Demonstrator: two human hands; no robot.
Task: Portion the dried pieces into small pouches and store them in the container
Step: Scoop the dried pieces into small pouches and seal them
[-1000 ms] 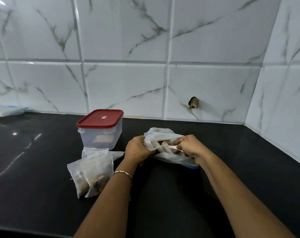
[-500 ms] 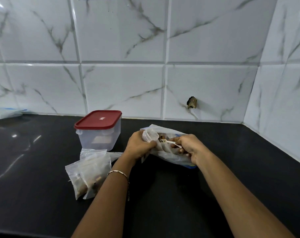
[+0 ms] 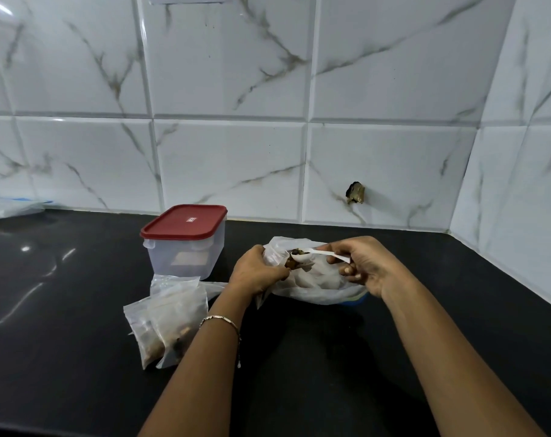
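Both hands are working over a crumpled clear bag [image 3: 318, 280] that is lying on the black counter [image 3: 78, 310]. The left hand [image 3: 258, 274] is curling its fingers round a bunched fold of plastic at the bag's left edge and holding it up. I cannot tell from here whether that fold belongs to the big bag or to a separate small pouch. The right hand [image 3: 370, 266] is pinching the handle of a white plastic spoon [image 3: 318, 253] between thumb and fingers. The spoon is lying nearly level, its long axis running left to right. Its bowl is pointing left toward the left hand, and its handle end is sticking out to the right. The bowl is carrying a little heap of brown dried pieces [image 3: 295, 251] right at the lifted plastic, just beside the left fingertips. Filled pouches [image 3: 167, 323] are lying on the counter to the left of the left forearm, their brown contents sitting at the near ends. Just behind them a clear container [image 3: 186, 257] is standing with its red lid [image 3: 184, 222] on, its long side running back toward the tiled wall [image 3: 230, 162]. A thin bracelet [image 3: 220, 319] is circling the left wrist.
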